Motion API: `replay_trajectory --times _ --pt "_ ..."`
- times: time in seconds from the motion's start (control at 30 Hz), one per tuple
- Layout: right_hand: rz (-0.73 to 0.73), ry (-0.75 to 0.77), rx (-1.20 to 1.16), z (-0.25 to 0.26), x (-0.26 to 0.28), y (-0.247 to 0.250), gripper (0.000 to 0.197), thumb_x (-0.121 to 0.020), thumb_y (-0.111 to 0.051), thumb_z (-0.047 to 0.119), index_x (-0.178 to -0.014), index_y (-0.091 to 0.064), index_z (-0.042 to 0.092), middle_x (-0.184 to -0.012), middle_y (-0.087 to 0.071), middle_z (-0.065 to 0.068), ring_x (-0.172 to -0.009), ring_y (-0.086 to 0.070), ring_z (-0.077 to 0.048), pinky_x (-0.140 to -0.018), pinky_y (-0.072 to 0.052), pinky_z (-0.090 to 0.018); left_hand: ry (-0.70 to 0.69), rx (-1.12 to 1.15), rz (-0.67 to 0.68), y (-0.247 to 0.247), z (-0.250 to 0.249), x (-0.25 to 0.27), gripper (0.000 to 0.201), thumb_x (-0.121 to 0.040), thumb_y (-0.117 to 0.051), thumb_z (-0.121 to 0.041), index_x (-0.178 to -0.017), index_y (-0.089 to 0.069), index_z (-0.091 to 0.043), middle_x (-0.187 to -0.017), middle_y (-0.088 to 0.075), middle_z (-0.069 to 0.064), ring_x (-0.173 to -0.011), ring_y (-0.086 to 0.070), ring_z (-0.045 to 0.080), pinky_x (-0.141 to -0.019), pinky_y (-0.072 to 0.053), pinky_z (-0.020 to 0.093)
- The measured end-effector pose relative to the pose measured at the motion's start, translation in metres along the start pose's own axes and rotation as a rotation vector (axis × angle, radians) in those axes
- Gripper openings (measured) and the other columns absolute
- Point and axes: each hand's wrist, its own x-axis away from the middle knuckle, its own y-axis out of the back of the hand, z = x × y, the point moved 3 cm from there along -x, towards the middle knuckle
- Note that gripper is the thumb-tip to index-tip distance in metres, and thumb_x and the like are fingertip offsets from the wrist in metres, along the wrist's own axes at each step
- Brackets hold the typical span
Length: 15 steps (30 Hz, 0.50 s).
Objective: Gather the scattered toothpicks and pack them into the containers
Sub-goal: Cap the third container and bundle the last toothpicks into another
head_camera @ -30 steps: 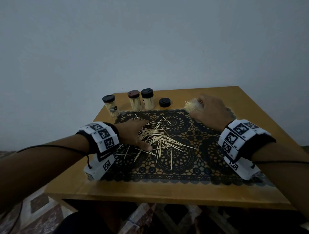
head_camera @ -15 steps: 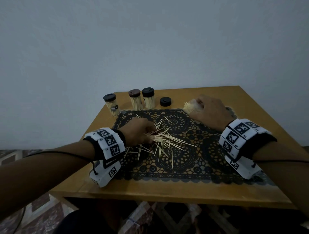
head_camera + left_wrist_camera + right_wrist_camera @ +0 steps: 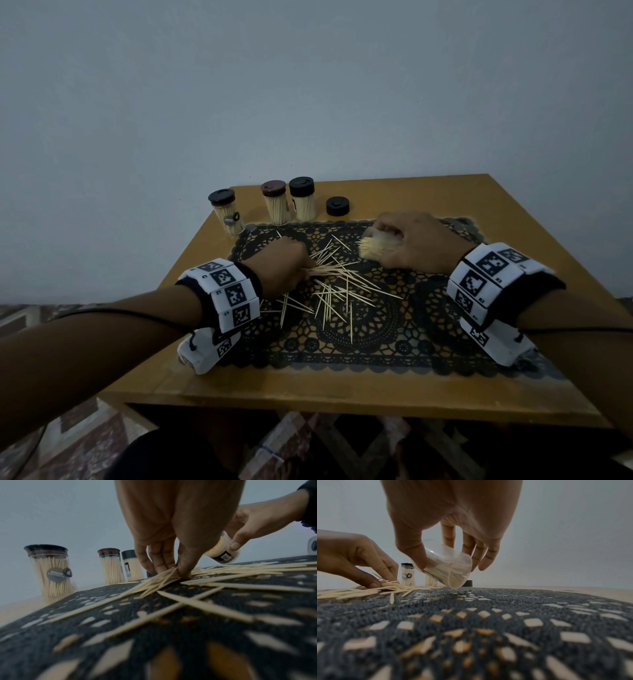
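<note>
Three capped containers: clear round tubes point(image 3: 302, 204) packed with pale wooden sticks stand upright along the far edge of the table point(image 3: 534, 240), two close together with black and brown lids, one apart to the left.
Loose lid: a black round cap point(image 3: 337, 206) lies flat on the table just right of the pair.
Change, left hand: half a second ago it lay on the left part of the pile; now the left hand point(image 3: 281, 267) has bunched a small sheaf, and fewer sticks lie spread beside it.
Change, right hand: its place at the far right of the mat matches the earlier picture.
Left grip: narrow, thumb and fingertips point(image 3: 184, 573) pinching a fan of toothpicks down against the mat.
Right grip: the right hand point(image 3: 418, 243) is wrapped round the open container point(image 3: 447, 568), a clear plastic tube tilted with its mouth toward the pile, partly filled, base just above the mat.
Scattered toothpicks: thin, pointed, light wood point(image 3: 335, 294), crossed loosely in the middle of the mat between the two hands.
Mat: dark lace-patterned placemat point(image 3: 376, 346), openwork showing the yellow-brown table through its holes.
Wrists: white marker-printed bands point(image 3: 233, 294) on both.
</note>
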Motion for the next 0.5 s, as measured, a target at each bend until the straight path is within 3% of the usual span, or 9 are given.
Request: replay_trajectory --times 0.2,0.3,0.37,0.5 --pt "0.002 -0.006 0.000 -0.003 -0.002 -0.002 0.044 -0.073 -0.081 0.028 -0.111 -0.063 0.016 -0.102 -0.062 0.000 -0.084 -0.055 -0.016 -0.065 -0.037 -0.024 0.001 0.117 -0.051 0.007 0.000 -0.006 0.021 -0.096 -0.055 -0.018 -0.100 -0.072 -0.006 -0.095 -0.068 0.009 -0.085 -0.061 0.024 -0.068 -0.035 0.022" --pt "0.012 -0.009 0.004 -0.004 -0.003 -0.002 0.044 -0.074 -0.080 0.028 -0.112 -0.062 0.017 -0.102 -0.061 0.001 -0.085 -0.054 -0.015 -0.067 -0.037 -0.024 0.001 0.162 -0.098 0.020 -0.003 -0.015 0.023 -0.097 -0.054 -0.020 -0.086 -0.069 -0.005 -0.075 -0.063 0.001 -0.064 -0.053 0.015 -0.056 -0.032 0.022" --pt "0.015 -0.004 0.000 -0.004 -0.003 -0.003 0.043 -0.074 -0.080 0.028 -0.111 -0.062 0.017 -0.102 -0.061 0.001 -0.084 -0.053 -0.014 -0.064 -0.036 -0.021 -0.014 0.172 -0.112 0.028 -0.010 -0.021 0.024 -0.097 -0.054 -0.018 -0.077 -0.063 -0.006 -0.067 -0.058 -0.002 -0.058 -0.047 0.010 -0.056 -0.031 0.023" --pt "0.020 0.000 -0.032 -0.003 -0.002 -0.003 0.041 -0.073 -0.081 0.026 -0.108 -0.062 0.018 -0.100 -0.060 0.002 -0.084 -0.054 -0.015 -0.063 -0.036 -0.021 -0.032 0.190 -0.103 0.033 -0.025 -0.031 0.021 -0.095 -0.055 -0.018 -0.093 -0.071 -0.004 -0.082 -0.068 0.005 -0.069 -0.056 0.015 -0.057 -0.031 0.020"
